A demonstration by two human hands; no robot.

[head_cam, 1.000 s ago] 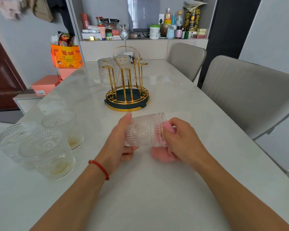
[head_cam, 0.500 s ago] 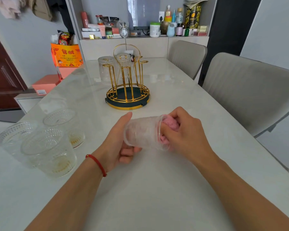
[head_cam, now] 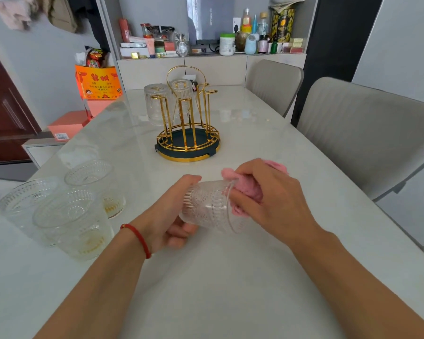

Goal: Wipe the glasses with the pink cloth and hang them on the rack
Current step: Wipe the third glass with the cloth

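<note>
Left hand [head_cam: 168, 216] fingers wrapped round a sideways glass [head_cam: 209, 206], right hand [head_cam: 269, 199] fingers stuffing the pink cloth [head_cam: 251, 192] inside.

Left hand [head_cam: 168, 216] curled in a grip; right hand [head_cam: 272, 199] bunched, both forearms extended.

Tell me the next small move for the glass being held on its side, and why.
Probably keep turning the glass in the left hand while the right hand works the pink cloth around inside the mouth. The cloth is only partly pushed in, so the inside looks unfinished. The rack already holds two glasses and shows free pegs for hanging it afterwards.
</note>
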